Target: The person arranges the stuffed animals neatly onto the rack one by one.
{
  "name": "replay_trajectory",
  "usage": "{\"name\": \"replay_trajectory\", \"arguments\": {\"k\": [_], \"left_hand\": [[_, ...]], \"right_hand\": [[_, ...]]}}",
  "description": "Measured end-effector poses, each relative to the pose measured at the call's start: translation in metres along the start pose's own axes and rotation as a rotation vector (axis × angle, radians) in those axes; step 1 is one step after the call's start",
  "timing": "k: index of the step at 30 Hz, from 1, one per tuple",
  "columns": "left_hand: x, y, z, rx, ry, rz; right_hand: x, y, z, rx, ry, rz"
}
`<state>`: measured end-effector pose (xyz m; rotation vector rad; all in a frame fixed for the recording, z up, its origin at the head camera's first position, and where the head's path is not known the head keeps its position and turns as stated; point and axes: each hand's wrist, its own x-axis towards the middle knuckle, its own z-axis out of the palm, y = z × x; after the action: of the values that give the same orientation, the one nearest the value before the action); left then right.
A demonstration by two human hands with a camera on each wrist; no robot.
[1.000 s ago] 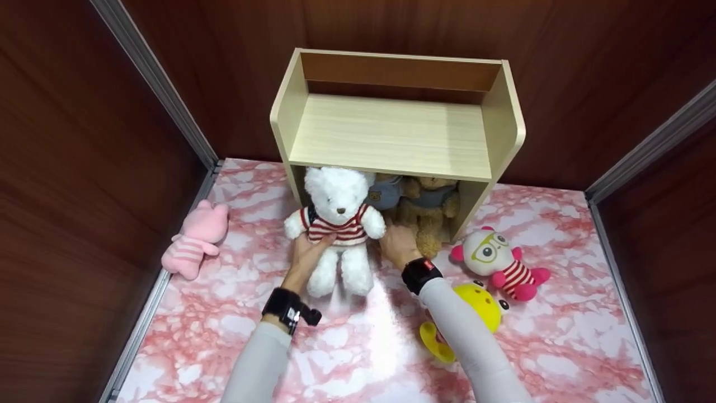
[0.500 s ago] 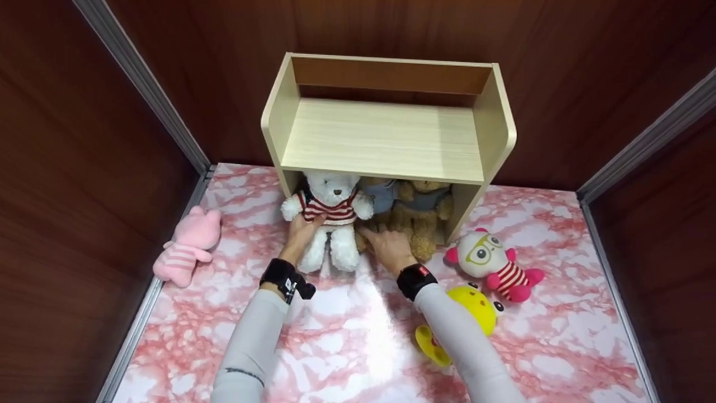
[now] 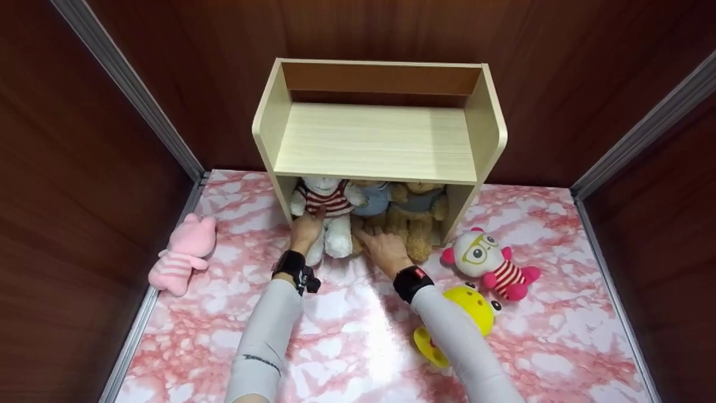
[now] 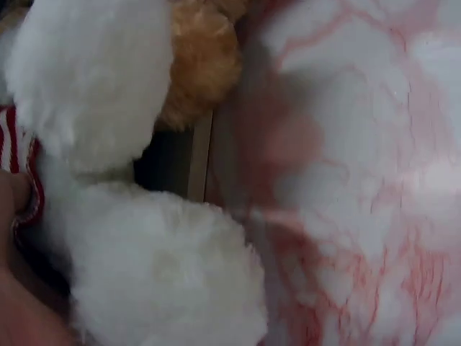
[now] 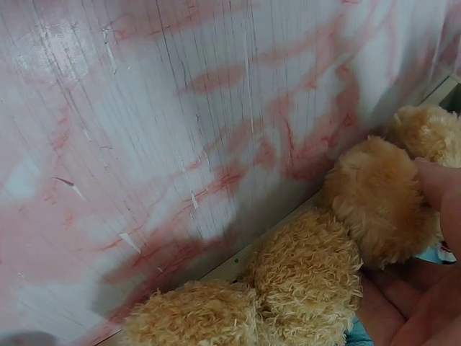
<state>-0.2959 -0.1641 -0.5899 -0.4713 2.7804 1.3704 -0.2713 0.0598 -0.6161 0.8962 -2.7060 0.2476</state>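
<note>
Shelved bears: I see three side by side in the lower compartment of the wooden shelf (image 3: 375, 140): the white teddy bear (image 3: 331, 204) at left, the blue-clad bear (image 3: 371, 201) in the middle, and the curly brown bear (image 3: 417, 218) at right.
White bear's fit: I judge it nearly settled; its head is partly hidden under the middle board and its feet stick out near me.
Left hand (image 3: 306, 232): grips the white bear low on its side, thumb at the sweater hem; I can't see most fingers.
Right hand (image 3: 386, 246): pinches the blue-clad bear's foot between thumb and fingers.
Outside the shelf: pink striped plush (image 3: 183, 254) at left; panda toy (image 3: 486, 258) and yellow big-eyed toy (image 3: 472, 308) at right, all lying on the marbled floor (image 3: 559, 347).
Since a second ago: the white bear has gone from in front of the board to beneath it, and my right hand has shifted left; the outside toys lie as they did.
</note>
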Motion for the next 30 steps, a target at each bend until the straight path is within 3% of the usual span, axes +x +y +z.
{"name": "replay_trajectory", "arguments": {"k": [2, 4, 8, 10, 13, 16, 18, 22, 25, 30], "left_hand": [[-0.005, 0.002, 0.003, 0.033, 0.067, 0.021], [-0.013, 0.005, 0.006, 0.006, 0.147, 0.055], [-0.037, 0.007, 0.016, -0.027, 0.301, 0.154], [-0.052, 0.006, 0.023, -0.032, 0.369, 0.245], [-0.071, 0.003, 0.036, -0.002, 0.41, 0.433], [-0.077, 0.0, 0.045, 0.072, 0.355, 0.581], [-0.074, -0.002, 0.048, 0.151, 0.284, 0.605], [-0.059, -0.01, 0.046, 0.319, 0.176, 0.556], [-0.048, -0.018, 0.041, 0.405, 0.157, 0.534], [-0.038, -0.023, 0.034, 0.459, 0.128, 0.514]], "right_hand": [[0.0, 0.0, 0.0, 0.001, 0.004, -0.003], [0.0, 0.0, 0.0, 0.005, 0.006, -0.004], [-0.002, 0.001, -0.001, 0.011, 0.019, 0.002], [-0.003, 0.002, -0.001, 0.01, 0.028, 0.0], [-0.004, 0.003, -0.001, 0.0, 0.042, -0.002], [-0.003, 0.004, 0.0, -0.032, 0.039, 0.006], [-0.002, 0.005, 0.0, -0.046, 0.031, 0.005], [-0.002, 0.004, 0.001, -0.037, 0.017, -0.012], [-0.003, 0.003, 0.001, -0.021, 0.029, -0.023], [-0.003, -0.001, -0.001, 0.003, 0.074, -0.039]]}}
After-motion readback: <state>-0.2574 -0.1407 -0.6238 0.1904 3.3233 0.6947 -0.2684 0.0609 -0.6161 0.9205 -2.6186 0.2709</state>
